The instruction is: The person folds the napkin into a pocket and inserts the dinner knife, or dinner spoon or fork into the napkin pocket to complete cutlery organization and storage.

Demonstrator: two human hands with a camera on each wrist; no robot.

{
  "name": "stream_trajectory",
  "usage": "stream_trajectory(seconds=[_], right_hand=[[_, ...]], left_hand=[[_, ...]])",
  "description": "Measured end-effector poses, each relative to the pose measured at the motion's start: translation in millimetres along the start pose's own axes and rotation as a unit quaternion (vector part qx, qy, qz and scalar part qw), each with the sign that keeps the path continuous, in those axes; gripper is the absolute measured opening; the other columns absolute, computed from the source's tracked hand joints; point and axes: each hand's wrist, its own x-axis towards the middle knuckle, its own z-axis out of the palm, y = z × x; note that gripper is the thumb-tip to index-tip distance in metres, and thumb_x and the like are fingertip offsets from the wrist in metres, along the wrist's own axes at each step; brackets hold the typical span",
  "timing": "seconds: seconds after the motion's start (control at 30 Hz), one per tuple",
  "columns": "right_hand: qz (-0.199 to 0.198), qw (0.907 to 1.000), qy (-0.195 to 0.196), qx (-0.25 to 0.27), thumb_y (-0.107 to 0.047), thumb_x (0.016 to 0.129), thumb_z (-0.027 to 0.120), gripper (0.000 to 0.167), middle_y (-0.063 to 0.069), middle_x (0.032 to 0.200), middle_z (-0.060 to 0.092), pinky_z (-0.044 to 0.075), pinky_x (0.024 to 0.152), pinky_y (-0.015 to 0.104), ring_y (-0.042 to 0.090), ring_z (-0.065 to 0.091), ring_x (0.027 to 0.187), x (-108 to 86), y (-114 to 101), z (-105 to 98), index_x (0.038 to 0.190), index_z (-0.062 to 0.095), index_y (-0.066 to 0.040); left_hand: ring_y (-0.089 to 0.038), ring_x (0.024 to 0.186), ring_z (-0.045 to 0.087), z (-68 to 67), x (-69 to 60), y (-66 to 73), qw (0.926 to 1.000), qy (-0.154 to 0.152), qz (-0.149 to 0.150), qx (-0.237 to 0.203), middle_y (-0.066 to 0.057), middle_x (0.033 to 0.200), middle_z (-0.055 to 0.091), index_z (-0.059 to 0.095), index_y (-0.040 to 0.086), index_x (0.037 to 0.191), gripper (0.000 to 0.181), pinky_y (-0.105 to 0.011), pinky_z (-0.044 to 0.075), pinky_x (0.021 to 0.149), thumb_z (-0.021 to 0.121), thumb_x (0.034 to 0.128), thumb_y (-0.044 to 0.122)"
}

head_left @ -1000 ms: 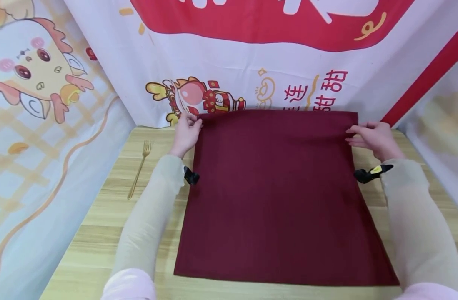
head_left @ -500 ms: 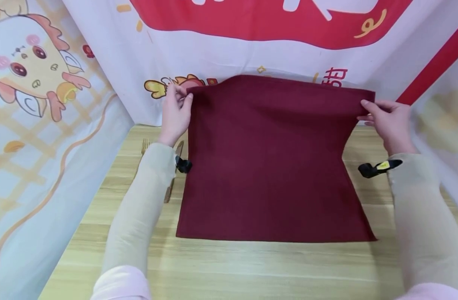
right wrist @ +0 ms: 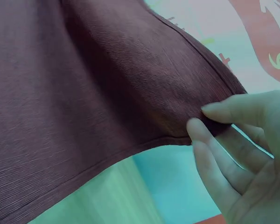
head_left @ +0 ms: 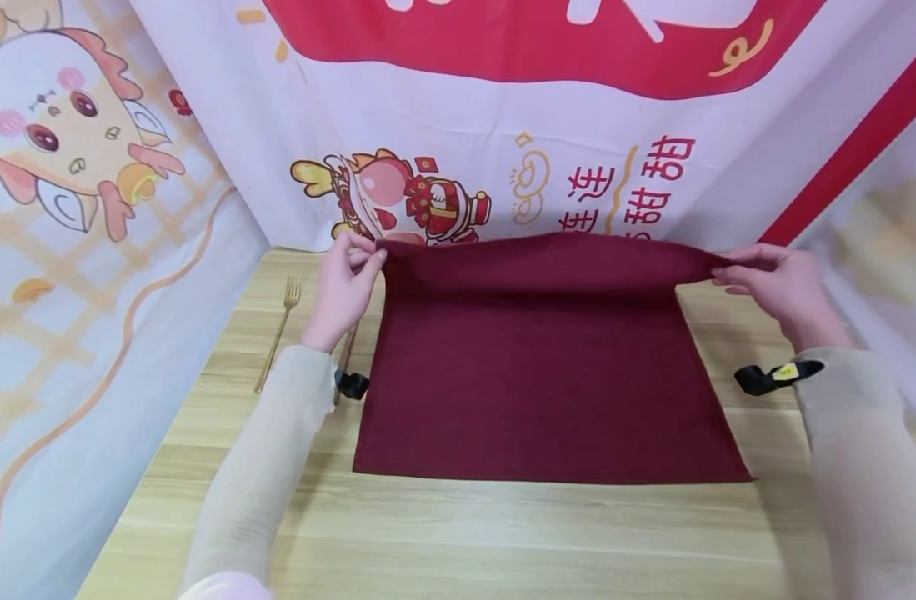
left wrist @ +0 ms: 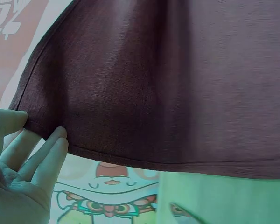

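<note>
A burgundy cloth [head_left: 533, 392] lies over the table, its near part flat and its far part lifted into a raised band. At its far left corner my left hand [head_left: 342, 287] pinches the fabric between thumb and fingers. The far right corner is pinched by my right hand [head_left: 783, 287], which draws it out to the side. In the left wrist view, the left hand [left wrist: 30, 163] grips the hemmed corner. The right wrist view has the right hand [right wrist: 242, 149] pinching the other corner, with the hem curving away from it.
A gold fork [head_left: 279, 333] lies on the wooden table [head_left: 503, 533] left of the cloth. Between fork and cloth is a knife [head_left: 347, 350], partly hidden by my left hand and wrist. Printed curtains [head_left: 503, 117] hang behind the table and at both sides.
The whole cloth first shifted away from me, its near edge moving farther back. Its far edge rose in both hands, then came down again. The knife came into view at the left.
</note>
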Motion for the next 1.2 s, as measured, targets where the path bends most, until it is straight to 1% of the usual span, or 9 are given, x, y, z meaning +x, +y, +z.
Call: stream_trajectory(seconds=[0.07, 0.2, 0.43, 0.53, 0.7, 0.77, 0.9, 1.1, 1.2], right_hand=[[-0.001, 0.9994, -0.020, 0.028, -0.007, 0.094, 0.073, 0.011, -0.004, 0.083, 0.076, 0.058, 0.071, 0.021, 0.008, 0.074, 0.077, -5.8, 7.1, -0.2, 0.098, 0.079, -0.015], [0.000, 0.9959, -0.058, 0.070, 0.000, 0.095, 0.070, 0.015, 0.003, 0.085, 0.077, 0.058, 0.073, 0.025, 0.014, 0.075, 0.077, -16.9, 19.1, -0.2, 0.100, 0.079, -0.011], [0.015, 0.9949, -0.100, -0.008, -0.009, 0.097, 0.071, 0.012, 0.002, 0.087, 0.077, 0.058, 0.074, 0.024, 0.014, 0.075, 0.078, -30.4, 42.5, -2.8, 0.106, 0.077, -0.014], [0.007, 0.9934, -0.111, -0.027, -0.008, 0.097, 0.070, 0.017, 0.000, 0.088, 0.077, 0.058, 0.073, 0.024, 0.013, 0.074, 0.078, -35.4, 49.6, -4.0, 0.112, 0.077, -0.011], [-0.015, 0.9906, -0.122, -0.060, -0.008, 0.100, 0.066, 0.023, -0.002, 0.096, 0.076, 0.056, 0.077, 0.021, 0.011, 0.074, 0.085, -42.1, 51.4, -5.5, 0.121, 0.073, 0.001], [-0.020, 0.9888, -0.120, -0.086, -0.009, 0.100, 0.066, 0.026, -0.001, 0.099, 0.076, 0.053, 0.080, 0.018, 0.010, 0.073, 0.088, -44.1, 50.4, -5.2, 0.122, 0.070, 0.005], [-0.029, 0.9842, -0.116, -0.130, -0.009, 0.100, 0.067, 0.026, 0.002, 0.104, 0.076, 0.047, 0.083, 0.013, 0.005, 0.070, 0.094, -50.1, 49.2, -6.1, 0.119, 0.070, 0.008], [-0.069, 0.9776, -0.143, -0.139, 0.000, 0.098, 0.066, 0.018, 0.003, 0.106, 0.076, 0.047, 0.082, 0.012, 0.000, 0.067, 0.099, -63.3, 48.3, -13.5, 0.113, 0.073, 0.006], [-0.073, 0.9749, -0.149, -0.149, -0.003, 0.097, 0.068, 0.017, 0.002, 0.106, 0.076, 0.048, 0.081, 0.012, 0.000, 0.067, 0.099, -69.7, 46.7, -16.7, 0.112, 0.074, 0.003]], left_hand=[[-0.022, 0.088, 0.070, -0.8, -10.1, -4.0, 0.9998, -0.015, -0.006, 0.006, -0.024, 0.094, 0.073, 0.054, -0.003, 0.107, 0.020, -0.023, 0.048, 0.072, 0.065, 0.1015, 0.013], [-0.026, 0.096, 0.071, -2.2, -30.3, -11.7, 0.9981, -0.050, -0.025, 0.027, -0.020, 0.099, 0.074, 0.056, -0.002, 0.108, 0.019, -0.029, 0.052, 0.082, 0.065, 0.1013, 0.013], [-0.026, 0.105, 0.070, -4.3, -57.7, -22.0, 0.9932, -0.092, -0.054, 0.046, -0.015, 0.108, 0.073, 0.058, 0.002, 0.106, 0.018, -0.041, 0.052, 0.092, 0.068, 0.1001, 0.016], [-0.024, 0.105, 0.070, -4.9, -65.4, -24.0, 0.9905, -0.118, -0.055, 0.044, -0.012, 0.109, 0.073, 0.058, 0.004, 0.110, 0.018, -0.040, 0.053, 0.090, 0.069, 0.0992, 0.013], [-0.019, 0.101, 0.068, -8.1, -73.3, -26.2, 0.9890, -0.141, -0.027, 0.036, -0.007, 0.109, 0.074, 0.069, 0.008, 0.123, 0.025, -0.028, 0.053, 0.085, 0.068, 0.0981, 0.004], [-0.017, 0.103, 0.066, -11.2, -76.3, -27.6, 0.9888, -0.142, -0.021, 0.039, -0.004, 0.111, 0.073, 0.076, 0.011, 0.117, 0.022, -0.024, 0.051, 0.086, 0.067, 0.0984, 0.004], [-0.017, 0.100, 0.066, -18.6, -83.0, -26.2, 0.9879, -0.148, -0.036, 0.031, -0.004, 0.108, 0.073, 0.080, 0.011, 0.103, 0.016, -0.023, 0.050, 0.081, 0.067, 0.0972, 0.002], [-0.016, 0.097, 0.068, -31.3, -92.5, -20.4, 0.9866, -0.159, -0.036, 0.013, -0.001, 0.105, 0.074, 0.078, 0.007, 0.101, 0.014, -0.024, 0.053, 0.080, 0.068, 0.0954, 0.000], [-0.016, 0.099, 0.068, -39.4, -97.9, -18.9, 0.9850, -0.169, -0.035, -0.003, -0.002, 0.105, 0.074, 0.078, 0.008, 0.099, 0.013, -0.024, 0.054, 0.082, 0.069, 0.0952, 0.000]])
